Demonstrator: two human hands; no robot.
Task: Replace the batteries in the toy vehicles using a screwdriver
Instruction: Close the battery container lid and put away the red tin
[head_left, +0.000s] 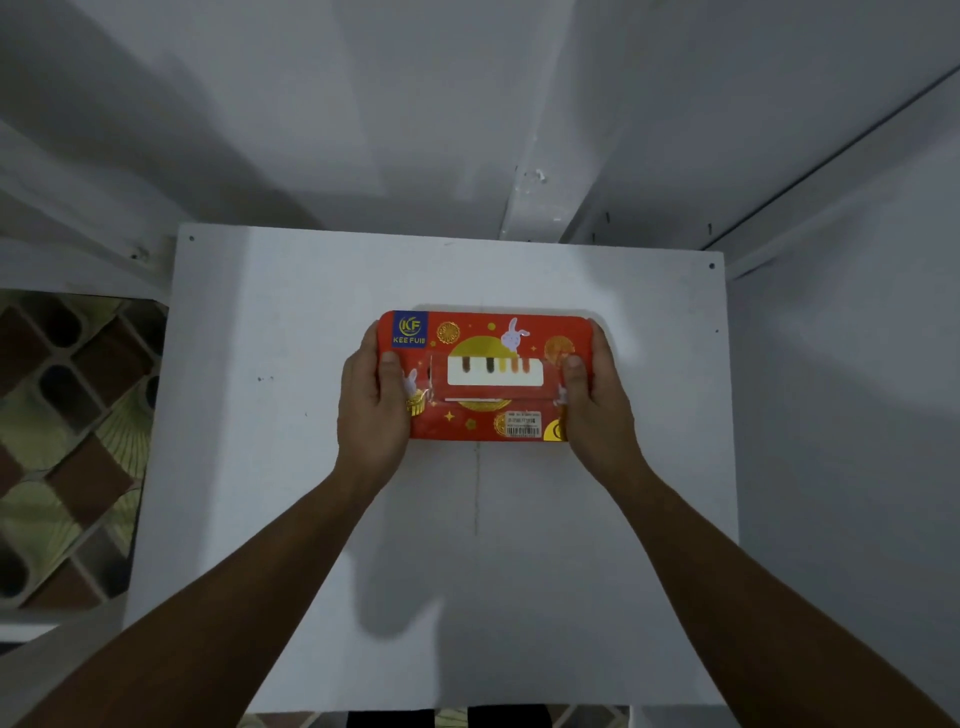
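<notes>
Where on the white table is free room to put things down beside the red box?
Bare table lies left of the left hand, right of the right hand, beyond the red box, and along the near edge. Crowded only at the box's ends.

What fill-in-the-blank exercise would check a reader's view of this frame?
1. The box is mainly ____ in colour.
2. The left hand and right hand grip its ends, each with its ____ on the top face.
3. The blue logo patch sits in the box's far ____ corner.
4. The table under the hands has a plain ____ top.

Missing words: red; thumb; left; white.
</notes>
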